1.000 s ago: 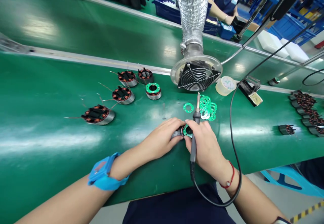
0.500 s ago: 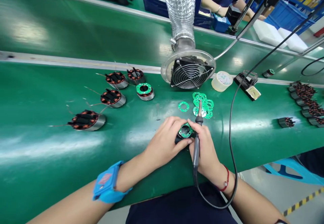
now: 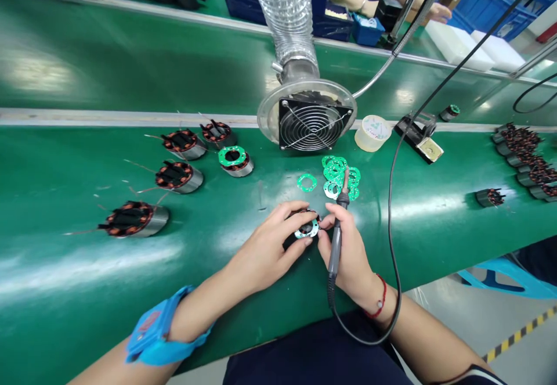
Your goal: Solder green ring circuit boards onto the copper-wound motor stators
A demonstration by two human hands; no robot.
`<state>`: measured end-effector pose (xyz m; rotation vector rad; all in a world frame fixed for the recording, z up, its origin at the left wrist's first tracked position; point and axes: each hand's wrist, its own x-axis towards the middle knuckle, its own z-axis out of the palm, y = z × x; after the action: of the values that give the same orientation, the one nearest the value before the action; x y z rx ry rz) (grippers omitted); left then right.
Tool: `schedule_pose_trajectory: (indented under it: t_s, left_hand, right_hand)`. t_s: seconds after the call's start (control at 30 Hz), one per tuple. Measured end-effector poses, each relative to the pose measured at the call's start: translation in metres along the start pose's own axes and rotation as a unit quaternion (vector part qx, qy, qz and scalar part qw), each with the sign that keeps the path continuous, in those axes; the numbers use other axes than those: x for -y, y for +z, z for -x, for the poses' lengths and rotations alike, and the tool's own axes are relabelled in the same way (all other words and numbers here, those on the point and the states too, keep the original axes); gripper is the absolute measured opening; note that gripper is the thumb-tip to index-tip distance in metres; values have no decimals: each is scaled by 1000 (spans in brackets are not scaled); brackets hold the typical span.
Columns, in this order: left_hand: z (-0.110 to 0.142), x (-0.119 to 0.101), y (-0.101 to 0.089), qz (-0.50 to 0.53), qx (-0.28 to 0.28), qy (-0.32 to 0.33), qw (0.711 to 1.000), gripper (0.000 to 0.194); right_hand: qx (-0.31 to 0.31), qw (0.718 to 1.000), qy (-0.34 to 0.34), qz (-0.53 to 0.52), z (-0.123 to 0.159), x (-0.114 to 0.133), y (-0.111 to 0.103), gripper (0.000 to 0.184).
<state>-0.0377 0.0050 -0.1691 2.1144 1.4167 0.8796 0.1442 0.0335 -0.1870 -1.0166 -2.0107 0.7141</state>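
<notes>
My left hand [image 3: 265, 251] curls around a small wound stator [image 3: 304, 226] that carries a green ring board, resting on the green bench [image 3: 65, 269] near its front edge. My right hand [image 3: 346, 251] grips a soldering iron [image 3: 337, 234] with its tip pointing away from me, and its fingertips also touch the ring board. A blue strap [image 3: 156, 330] sits on my left wrist and a red cord on my right. A loose green ring [image 3: 307, 182] and a pile of green rings [image 3: 337, 175] lie just beyond my hands.
Several copper-wound stators [image 3: 178, 176] lie at the left, one topped with a green ring [image 3: 235, 160]. A fume fan on a flexible duct [image 3: 311, 119] stands behind, with a tape roll [image 3: 372, 132], an iron stand [image 3: 420, 135] and more stators [image 3: 522, 153] at right. Another person works beyond the conveyor.
The view has shifted, so everything sits lower and further left. The ring board on the stator has tilted flatter under my fingertips. My right hand keeps the iron.
</notes>
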Motion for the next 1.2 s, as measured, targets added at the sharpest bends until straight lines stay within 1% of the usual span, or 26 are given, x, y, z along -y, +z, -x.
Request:
schedule_pose_trajectory:
  t_s: [0.13, 0.3, 0.4, 0.63, 0.7, 0.73, 0.8, 0.87, 0.9, 0.97, 1.03, 1.07, 1.1, 1.13, 1.17, 1.2]
  left_hand:
    - [-1, 3, 11, -5, -50, 7, 999, 31]
    - [-3, 5, 21, -38, -105, 18, 994, 28]
    - [-4, 5, 23, -50, -118, 18, 992, 27]
    - [-6, 8, 25, -37, -131, 17, 991, 25]
    - [-6, 11, 26, -21, -122, 1, 992, 26]
    - [-6, 12, 26, -10, -115, -12, 993, 30]
    - [-5, 14, 25, 10, -98, -33, 995, 45]
    - [-3, 17, 20, 14, -75, -39, 996, 61]
    - [-1, 18, 16, 7, -63, -40, 997, 63]
    - [2, 20, 6, -16, -29, -47, 998, 56]
    - [6, 21, -4, -41, 17, -62, 997, 36]
    - [7, 22, -9, -52, 42, -70, 995, 24]
    - [8, 23, -13, -62, 63, -76, 993, 16]
    - [8, 24, -17, -70, 74, -78, 992, 15]
    - [8, 24, -21, -75, 71, -76, 992, 17]
    - [7, 23, -23, -74, 54, -72, 993, 19]
  right_hand:
    - [5, 1000, 13, -27, 1, -3, -1, 47]
    - [-6, 1000, 1, -15, -2, -1, -3, 42]
    - [-3, 1000, -1, -7, -5, 1, -4, 39]
    - [11, 1000, 6, 1, -8, -3, -3, 36]
    - [27, 1000, 6, 2, -11, -4, -6, 37]
    - [38, 999, 0, 9, -12, -4, -9, 38]
    - [62, 997, -27, 45, -18, 0, -16, 42]
    - [87, 990, -62, 91, -25, 5, -24, 48]
    - [105, 986, -79, 102, -29, 8, -27, 51]
    - [160, 977, -108, 92, -37, 12, -31, 58]
    - [206, 968, -129, 68, -43, 11, -31, 58]
    - [214, 966, -134, 63, -45, 9, -30, 55]
    - [210, 966, -136, 65, -46, 6, -28, 51]
    - [195, 969, -137, 72, -46, 2, -25, 47]
    - [175, 971, -138, 83, -45, -1, -22, 44]
    - [153, 973, -142, 94, -44, -3, -19, 43]
